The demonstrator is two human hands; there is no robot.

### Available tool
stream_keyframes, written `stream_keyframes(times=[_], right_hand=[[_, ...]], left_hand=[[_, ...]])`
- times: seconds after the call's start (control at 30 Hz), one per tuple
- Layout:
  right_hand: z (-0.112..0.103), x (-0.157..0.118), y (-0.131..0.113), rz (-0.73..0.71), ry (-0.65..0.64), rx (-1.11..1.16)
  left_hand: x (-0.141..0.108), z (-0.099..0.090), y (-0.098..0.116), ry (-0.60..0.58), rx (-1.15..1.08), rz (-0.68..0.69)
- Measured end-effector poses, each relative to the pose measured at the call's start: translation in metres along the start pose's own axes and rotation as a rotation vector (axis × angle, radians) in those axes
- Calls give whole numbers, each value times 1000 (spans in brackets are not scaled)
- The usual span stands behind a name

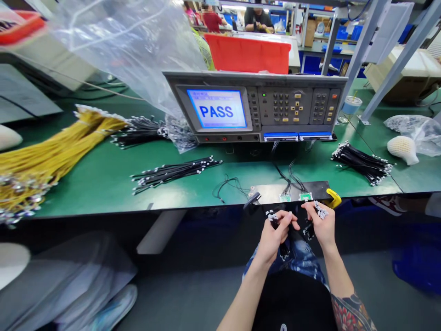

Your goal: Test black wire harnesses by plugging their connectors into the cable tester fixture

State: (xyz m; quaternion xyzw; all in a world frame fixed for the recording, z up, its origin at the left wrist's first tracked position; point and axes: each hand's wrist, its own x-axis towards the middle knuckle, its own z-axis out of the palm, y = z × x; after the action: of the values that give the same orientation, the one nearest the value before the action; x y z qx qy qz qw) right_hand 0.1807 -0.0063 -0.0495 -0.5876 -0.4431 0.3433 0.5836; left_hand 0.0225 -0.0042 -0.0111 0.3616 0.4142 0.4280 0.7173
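My left hand is closed around a bundle of black cables whose white connectors stick out above and below the fist. In my right hand is another bundle of black cables, also with white connector ends. Both hands are just off the bench's front edge, over my lap. Right in front of them, two small green circuit boards sit on a dark fixture bar, wired to the tester. The tester's screen reads PASS.
Loose black cables lie left of the fixture, and a black cable bundle lies right. Yellow cable bundles cover the bench's left end. A red bin stands behind the tester. A yellow hook-shaped piece juts from the front edge.
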Motion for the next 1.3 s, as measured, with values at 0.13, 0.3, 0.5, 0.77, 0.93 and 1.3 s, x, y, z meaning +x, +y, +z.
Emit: stream_keyframes(times=[0.13, 0.3, 0.5, 0.77, 0.93, 1.3], right_hand=[[0, 0, 2, 5, 1, 11], [2, 1, -1, 23, 5, 43], [5, -3, 1, 6, 33, 37], [7, -1, -5, 122, -16, 170], [7, 1, -8, 156, -20, 214], [11, 0, -4, 147, 12, 258]], left_hand=[[1, 0, 0, 22, 3, 18], [4, 0, -2, 52, 2, 50], [6, -4, -2, 88, 20, 91], [8, -4, -2, 105, 25, 98], [10, -3, -5, 114, 16, 89], [22, -3, -5, 287, 64, 164]])
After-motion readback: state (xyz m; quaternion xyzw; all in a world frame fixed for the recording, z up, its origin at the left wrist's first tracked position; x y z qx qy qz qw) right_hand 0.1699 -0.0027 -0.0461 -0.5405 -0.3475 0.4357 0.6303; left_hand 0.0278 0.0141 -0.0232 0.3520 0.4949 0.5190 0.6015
